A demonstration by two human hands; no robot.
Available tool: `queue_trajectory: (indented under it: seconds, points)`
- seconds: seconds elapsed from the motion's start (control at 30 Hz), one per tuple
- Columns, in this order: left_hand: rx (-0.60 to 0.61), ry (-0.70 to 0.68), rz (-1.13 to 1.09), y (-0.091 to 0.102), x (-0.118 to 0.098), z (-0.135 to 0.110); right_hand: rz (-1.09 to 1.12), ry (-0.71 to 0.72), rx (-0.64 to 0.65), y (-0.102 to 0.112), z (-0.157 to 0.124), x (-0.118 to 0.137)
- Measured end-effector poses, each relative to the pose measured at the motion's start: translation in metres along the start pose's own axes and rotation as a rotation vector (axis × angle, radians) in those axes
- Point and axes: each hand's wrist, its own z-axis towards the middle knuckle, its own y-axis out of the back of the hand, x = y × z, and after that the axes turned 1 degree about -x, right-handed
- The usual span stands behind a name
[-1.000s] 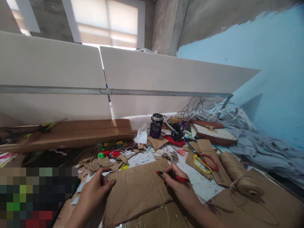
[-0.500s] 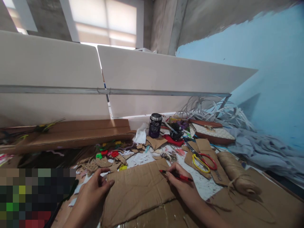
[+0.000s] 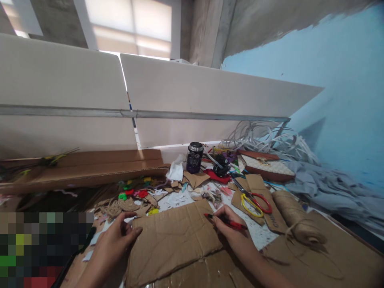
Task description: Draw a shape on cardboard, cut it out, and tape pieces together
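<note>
A creased piece of brown cardboard [image 3: 174, 240] lies in front of me, with a fold or split edge across its near part. My left hand [image 3: 121, 236] grips its left edge, thumb on top and the other fingers curled at the far left corner. Between the thumb and fingers of my right hand [image 3: 229, 228] is a red pen [image 3: 237, 225] with a dark front end. The pen points left over the right side of the cardboard; whether its tip touches the surface I cannot tell.
Scissors [image 3: 252, 204] with red and yellow handles and a twine spool [image 3: 300, 220] lie to the right. Behind are a dark jar [image 3: 195, 157], paper scraps [image 3: 178, 198], a handbag [image 3: 267, 164] and grey cloth [image 3: 318, 182]. A long cardboard box [image 3: 99, 164] stands back left.
My right hand has shifted slightly right with the pen. My left hand and the cardboard have moved slightly left in view, along with the whole scene.
</note>
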Motion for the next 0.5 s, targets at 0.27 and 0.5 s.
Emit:
queue_trajectory:
  seconds: [0.27,0.5]
  points:
    - [-0.015,-0.024,0.001,-0.002,0.007,0.001,0.011,-0.022,-0.008,0.010,0.000,-0.005]
    - [0.026,-0.028,0.009,0.000,0.009,0.005,0.015,-0.018,-0.014,0.017,0.000,-0.006]
